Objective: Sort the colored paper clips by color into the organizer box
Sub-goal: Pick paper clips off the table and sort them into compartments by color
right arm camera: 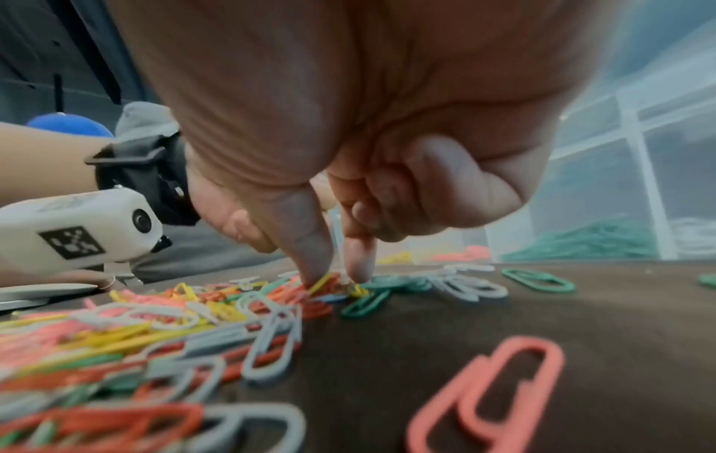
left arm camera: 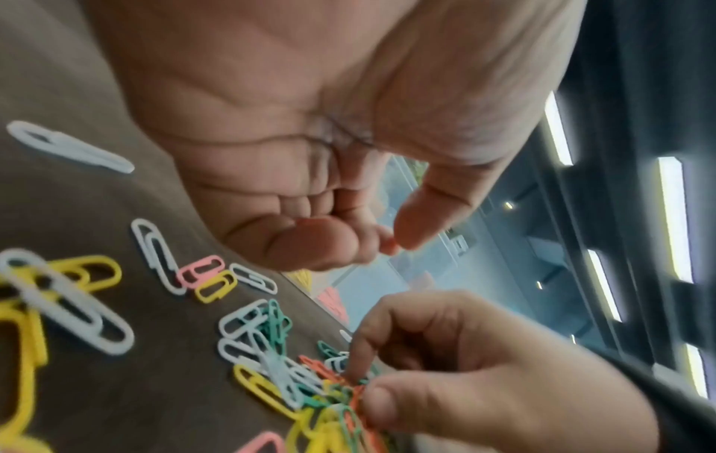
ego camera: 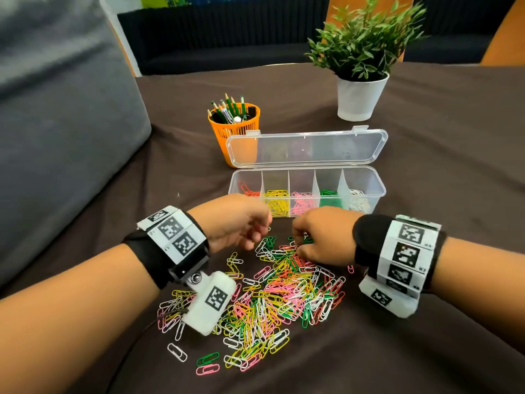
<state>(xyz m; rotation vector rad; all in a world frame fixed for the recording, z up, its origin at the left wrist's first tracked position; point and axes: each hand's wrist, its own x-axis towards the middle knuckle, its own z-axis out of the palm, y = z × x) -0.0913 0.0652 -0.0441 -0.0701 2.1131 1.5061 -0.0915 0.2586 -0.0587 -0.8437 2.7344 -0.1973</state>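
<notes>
loose clips (ego camera: 255,308) nearest | right hand (ego camera: 321,237) thumb and forefinger pinching into pile's far edge, catch unclear | left hand (ego camera: 235,220) curled, empty | organizer box (ego camera: 369,177) directly beyond

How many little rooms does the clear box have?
5. In the box, left to right: one with red clips, then yellow, pink, green, and white. The hands hide part of the front wall, but no dividers.
</notes>
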